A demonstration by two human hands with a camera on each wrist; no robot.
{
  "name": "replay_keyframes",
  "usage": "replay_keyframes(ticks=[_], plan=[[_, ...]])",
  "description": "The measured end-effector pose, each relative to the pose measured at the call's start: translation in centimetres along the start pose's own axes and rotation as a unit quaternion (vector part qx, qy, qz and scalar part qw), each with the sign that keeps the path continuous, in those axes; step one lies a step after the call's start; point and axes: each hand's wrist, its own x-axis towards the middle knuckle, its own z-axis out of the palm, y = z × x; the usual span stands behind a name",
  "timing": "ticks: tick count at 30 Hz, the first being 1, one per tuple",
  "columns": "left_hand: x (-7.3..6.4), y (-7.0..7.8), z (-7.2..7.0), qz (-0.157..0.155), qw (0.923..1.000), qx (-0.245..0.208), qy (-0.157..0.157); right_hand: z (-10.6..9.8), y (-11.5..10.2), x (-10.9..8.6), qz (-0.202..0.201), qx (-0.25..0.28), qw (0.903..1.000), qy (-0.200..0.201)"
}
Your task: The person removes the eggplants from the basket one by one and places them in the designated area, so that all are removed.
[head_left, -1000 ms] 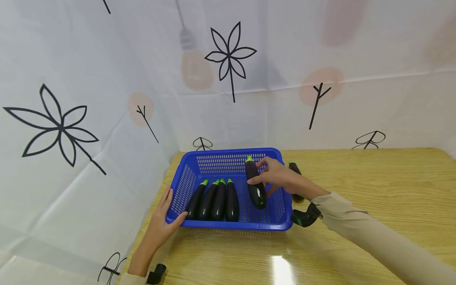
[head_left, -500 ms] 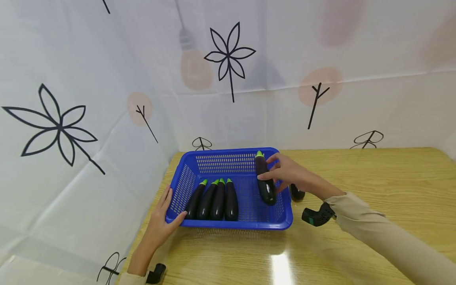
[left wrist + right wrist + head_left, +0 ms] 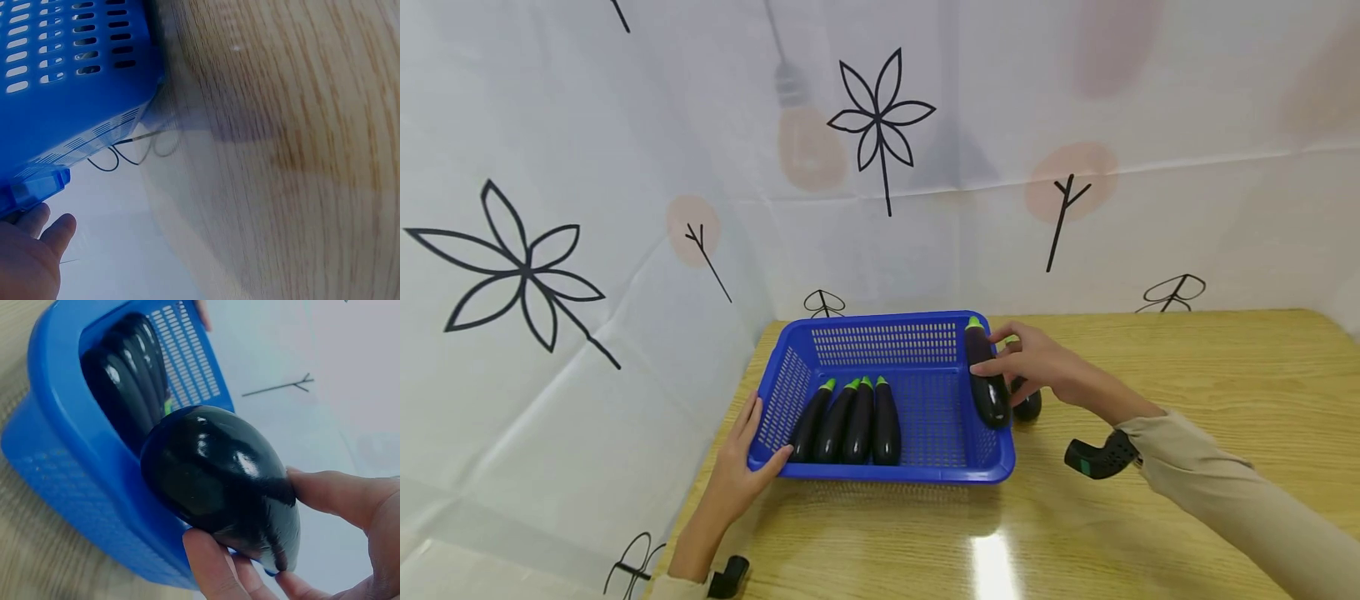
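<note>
My right hand (image 3: 1037, 363) holds a dark purple eggplant (image 3: 987, 383) with a green cap, thumb on one side and fingers on the other. That eggplant is over the right side of a blue plastic basket (image 3: 895, 473); its rounded bottom faces the right wrist camera. Several more eggplants (image 3: 857, 423) lie side by side in the left part of the basket. My left hand (image 3: 737, 467) rests at the basket's front left corner, fingers along the left rim and thumb on the front rim. In the left wrist view, fingertips (image 3: 59, 234) are beside the rim, fairly straight.
Another eggplant (image 3: 1027, 403) lies on the wooden table (image 3: 1187, 392) just right of the basket, partly hidden by my right hand. A patterned white cloth (image 3: 1000, 242) hangs behind and to the left of the table. Both wrists wear black camera mounts.
My right hand has carried the eggplant rightward from inside the basket to its right rim. The left hand, the basket and the eggplants lying in it have stayed in place.
</note>
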Motion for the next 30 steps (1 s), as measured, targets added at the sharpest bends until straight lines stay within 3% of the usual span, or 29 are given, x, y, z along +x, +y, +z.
replay_keyframes(ticks=[30], plan=[[-0.1, -0.1, 0.0, -0.004, 1.0000, 0.001, -0.003, -3.1, 1.8, -1.7, -0.002, -0.010, 0.9998, 0.016]])
